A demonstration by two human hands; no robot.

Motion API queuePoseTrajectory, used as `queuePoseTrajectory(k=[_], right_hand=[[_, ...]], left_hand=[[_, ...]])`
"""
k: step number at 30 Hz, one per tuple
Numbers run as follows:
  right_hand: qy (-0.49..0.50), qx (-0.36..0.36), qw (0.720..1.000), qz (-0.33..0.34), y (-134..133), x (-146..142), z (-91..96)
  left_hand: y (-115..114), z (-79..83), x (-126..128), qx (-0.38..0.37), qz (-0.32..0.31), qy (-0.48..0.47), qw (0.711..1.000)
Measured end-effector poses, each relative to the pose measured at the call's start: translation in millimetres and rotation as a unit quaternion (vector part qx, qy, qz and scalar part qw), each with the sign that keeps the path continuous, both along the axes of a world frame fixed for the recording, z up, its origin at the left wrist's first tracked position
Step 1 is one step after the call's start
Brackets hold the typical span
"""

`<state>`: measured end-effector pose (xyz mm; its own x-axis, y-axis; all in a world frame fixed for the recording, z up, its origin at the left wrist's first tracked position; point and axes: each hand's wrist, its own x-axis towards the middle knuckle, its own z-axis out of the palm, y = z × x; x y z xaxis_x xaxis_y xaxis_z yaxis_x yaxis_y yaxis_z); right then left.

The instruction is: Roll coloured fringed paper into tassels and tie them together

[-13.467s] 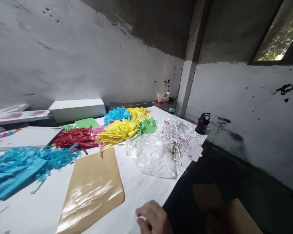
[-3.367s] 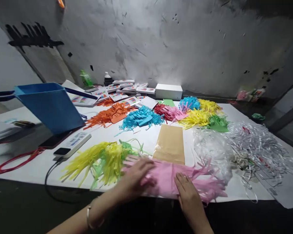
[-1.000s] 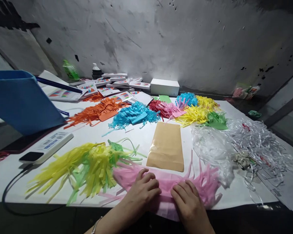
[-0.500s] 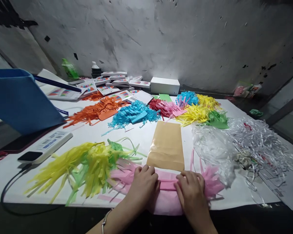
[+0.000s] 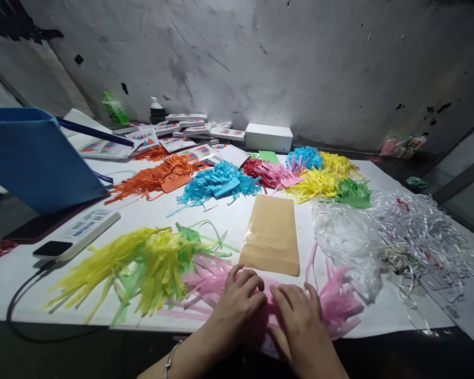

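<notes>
Pink fringed tissue paper [image 5: 209, 276] lies along the front edge of the white table, its cut strips fanning out at both sides. On the middle of it, my left hand [image 5: 243, 297] bends its fingers over the paper and grips it. Close beside, my right hand [image 5: 298, 310] also holds the paper, with its thumb low and its fingers curved on top. Between and beneath the hands, the paper's middle is mostly hidden. Just beyond them lies a flat tan sheet [image 5: 270, 234]. Yellow and green tissue fringe [image 5: 161, 263] touches the pink strips on the left.
Orange [image 5: 158, 176], blue [image 5: 219, 181] and yellow [image 5: 318, 184] fringes lie farther back. Crumpled clear plastic [image 5: 343, 242] and silvery strips [image 5: 422, 226] cover the right. A white device [image 5: 79, 235] with a cable and a blue bin [image 5: 43, 163] stand left. Behind are flat packs and a white box [image 5: 268, 138].
My hands have come closer together on the pink paper. The flat pink band that showed between them is now mostly covered. The view has shifted slightly.
</notes>
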<state>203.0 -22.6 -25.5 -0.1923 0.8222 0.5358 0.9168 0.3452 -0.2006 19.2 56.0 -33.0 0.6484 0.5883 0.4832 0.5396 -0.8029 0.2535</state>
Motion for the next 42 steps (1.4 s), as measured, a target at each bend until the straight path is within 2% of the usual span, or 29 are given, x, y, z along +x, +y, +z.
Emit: queuePoseTrajectory(k=[4,7,9,12,16,19,22,26,28,33,38,42], right_hand=[[-0.089,0.003,0.996,0.013,-9,7,7.0],[-0.034,0.016,0.999,0.036,-3,5,6.3],[0.007,0.028,0.999,0.044,2,1,-0.4],[0.015,0.04,0.998,0.05,5,0,-14.9],[0.045,0.024,0.999,0.0,-3,8,-27.6],[0.049,-0.024,0.997,-0.054,-3,11,-27.8],[0.01,-0.07,0.995,-0.066,7,13,-24.3],[-0.006,-0.077,0.994,-0.083,22,16,-22.1],[0.004,-0.082,0.993,-0.082,25,17,-21.9],[0.044,-0.086,0.993,-0.061,19,17,-16.7],[0.11,0.017,0.993,0.029,10,14,-8.8],[0.051,0.034,0.995,0.077,5,15,-13.1]], left_hand=[[-2,0.7,-3,-0.018,-0.021,-0.021,0.999],[-3,-2.7,-4,-0.026,-0.027,-0.024,0.999],[-3,-6.1,-6,-0.029,-0.02,-0.01,0.999],[-4,-9.6,-10,-0.031,-0.009,0.002,0.999],[-8,-6.2,-16,-0.053,0.032,-0.011,0.998],[-10,2.2,-12,-0.073,0.082,0.03,0.994],[-9,11.0,-2,-0.094,0.124,0.103,0.982],[-5,13.7,4,-0.108,0.154,0.151,0.97],[-4,10.6,2,-0.102,0.14,0.137,0.975],[-4,3.7,-9,-0.077,0.036,0.06,0.995],[-6,5.8,-9,-0.041,0.008,-0.04,0.998],[-5,-4.3,-9,-0.02,-0.016,-0.067,0.997]])
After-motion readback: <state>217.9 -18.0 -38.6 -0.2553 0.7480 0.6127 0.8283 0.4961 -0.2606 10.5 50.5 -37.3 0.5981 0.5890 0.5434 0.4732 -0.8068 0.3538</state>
